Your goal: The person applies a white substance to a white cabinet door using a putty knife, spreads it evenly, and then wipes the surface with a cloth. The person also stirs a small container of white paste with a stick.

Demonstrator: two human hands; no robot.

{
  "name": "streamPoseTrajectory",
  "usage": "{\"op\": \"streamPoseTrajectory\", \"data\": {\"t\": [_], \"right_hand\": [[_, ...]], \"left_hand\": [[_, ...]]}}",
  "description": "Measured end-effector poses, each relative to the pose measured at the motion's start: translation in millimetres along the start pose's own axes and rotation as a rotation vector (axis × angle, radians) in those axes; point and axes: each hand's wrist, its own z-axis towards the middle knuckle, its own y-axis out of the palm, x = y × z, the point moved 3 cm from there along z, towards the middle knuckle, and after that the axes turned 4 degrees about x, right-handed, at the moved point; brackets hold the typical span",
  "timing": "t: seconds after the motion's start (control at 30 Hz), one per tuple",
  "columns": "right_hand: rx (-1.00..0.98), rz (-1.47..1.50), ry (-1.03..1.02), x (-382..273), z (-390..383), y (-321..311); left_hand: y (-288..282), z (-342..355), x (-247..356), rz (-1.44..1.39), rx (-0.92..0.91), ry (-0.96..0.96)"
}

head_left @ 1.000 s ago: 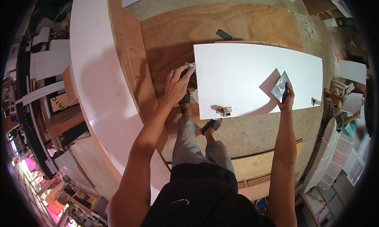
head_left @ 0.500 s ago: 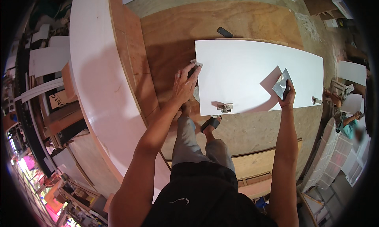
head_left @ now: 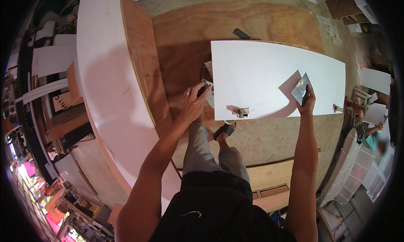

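Observation:
My left hand (head_left: 194,99) grips a small dark tool with a light top (head_left: 205,87) beside the left edge of a white panel (head_left: 261,65). My right hand (head_left: 306,99) holds a thin, square metal plate (head_left: 300,89) over the panel, which throws a shadow on it. Two metal hinges are fitted near the panel's lower edge, one at left (head_left: 240,113), another at right (head_left: 336,108). Partly behind the dark tool, whitish pieces and a dark round item, too hidden to name, lie on the plywood sheet (head_left: 189,23).
A long white board with wooden edging (head_left: 105,90) runs along my left. A dark rectangular object (head_left: 242,34) lies beyond the panel. My sandalled feet (head_left: 223,132) stand below it. A co-worker (head_left: 370,137) is at far right near stacked boards. Cluttered timber and panels (head_left: 59,52) fill the far left.
My left hand, after rising slightly along the panel's left edge, has moved down toward me with the dark tool. My right hand holds the metal plate in nearly the same place.

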Motion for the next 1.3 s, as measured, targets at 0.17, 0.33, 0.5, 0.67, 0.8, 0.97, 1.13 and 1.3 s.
{"op": "streamPoseTrajectory", "data": {"t": [0.17,0.33,0.5,0.67,0.8,0.97,1.13,1.3], "right_hand": [[-0.002,0.008,-0.044,1.1,-7.1,9.5],[-0.262,0.188,0.123,41.3,-134.2,135.6],[-0.542,0.629,0.479,98.6,-218.1,181.5],[-0.442,0.520,0.484,95.0,-246.7,175.3],[-0.292,0.300,0.375,108.9,-240.9,129.0],[-0.154,0.376,0.348,67.8,-263.2,115.2],[-0.146,0.345,0.342,79.7,-248.0,78.7],[-0.110,0.378,0.386,93.9,-249.6,62.4]], "left_hand": [[-42.5,11.3,36.2,-0.278,0.082,-0.080],[-92.4,39.2,128.2,-0.619,0.149,0.040],[-116.5,47.9,188.0,-0.659,0.193,0.373],[-132.6,31.1,187.3,-0.545,0.158,0.299],[-121.7,9.6,172.1,-0.372,0.030,0.272],[-78.9,-11.2,124.8,-0.025,-0.017,0.002],[-28.9,-12.0,99.3,0.266,-0.066,-0.169],[-10.1,-1.4,86.7,0.308,-0.001,-0.177]]}}
